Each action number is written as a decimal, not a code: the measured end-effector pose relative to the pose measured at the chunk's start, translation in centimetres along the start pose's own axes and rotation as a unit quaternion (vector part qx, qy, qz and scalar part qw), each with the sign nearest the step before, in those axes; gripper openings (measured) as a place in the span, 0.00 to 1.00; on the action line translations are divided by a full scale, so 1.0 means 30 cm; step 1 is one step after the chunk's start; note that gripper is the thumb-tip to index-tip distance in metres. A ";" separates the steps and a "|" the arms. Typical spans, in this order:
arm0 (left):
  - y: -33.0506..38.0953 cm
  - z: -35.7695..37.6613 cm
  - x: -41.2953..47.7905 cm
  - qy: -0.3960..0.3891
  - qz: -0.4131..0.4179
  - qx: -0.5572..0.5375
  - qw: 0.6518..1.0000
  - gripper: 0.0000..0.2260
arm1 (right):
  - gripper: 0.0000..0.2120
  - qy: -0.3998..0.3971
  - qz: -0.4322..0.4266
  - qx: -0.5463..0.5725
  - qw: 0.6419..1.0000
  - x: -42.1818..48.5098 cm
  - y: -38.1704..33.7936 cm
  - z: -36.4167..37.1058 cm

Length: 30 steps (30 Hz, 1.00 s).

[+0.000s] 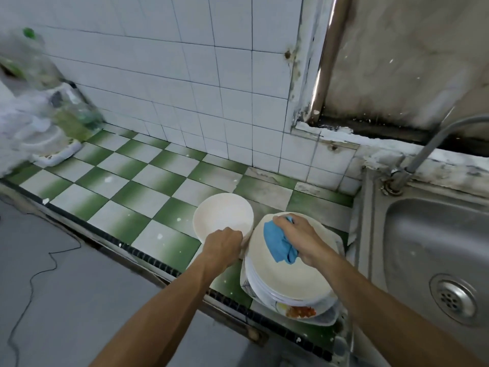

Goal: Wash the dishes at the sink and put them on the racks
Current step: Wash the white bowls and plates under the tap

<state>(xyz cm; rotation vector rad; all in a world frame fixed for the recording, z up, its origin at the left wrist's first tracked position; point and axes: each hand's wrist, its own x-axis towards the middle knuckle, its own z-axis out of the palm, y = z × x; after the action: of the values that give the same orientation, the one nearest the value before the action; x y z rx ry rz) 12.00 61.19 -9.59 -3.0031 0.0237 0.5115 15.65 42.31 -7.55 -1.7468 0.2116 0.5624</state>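
Note:
A stack of cream plates (pixel 291 282) stands on the green and white tiled counter (pixel 137 186), just left of the steel sink (pixel 434 234). My right hand (pixel 299 235) grips a blue cloth (pixel 277 241) and presses it onto the top plate. A white bowl (pixel 222 213) sits beside the stack on its left. My left hand (pixel 222 246) holds the bowl's near rim with curled fingers. A plate with a red pattern (pixel 301 312) shows at the bottom of the stack.
A curved tap (pixel 428 147) rises behind the sink, whose drain (pixel 452 298) is bare. Blurred plastic bottles (pixel 34 64) and white containers (pixel 53 147) stand at the counter's far left. A thin cable (pixel 39 271) lies on the grey floor.

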 end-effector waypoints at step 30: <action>-0.410 -0.015 0.196 0.055 -0.060 -0.228 0.970 0.18 | 0.19 0.155 0.079 -0.364 0.915 0.048 -0.072 0.318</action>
<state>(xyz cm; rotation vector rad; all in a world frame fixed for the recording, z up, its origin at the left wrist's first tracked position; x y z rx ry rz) 18.09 73.38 -9.99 -3.4470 -0.3074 0.3792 15.39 52.19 -7.84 -2.5675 0.4058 0.5078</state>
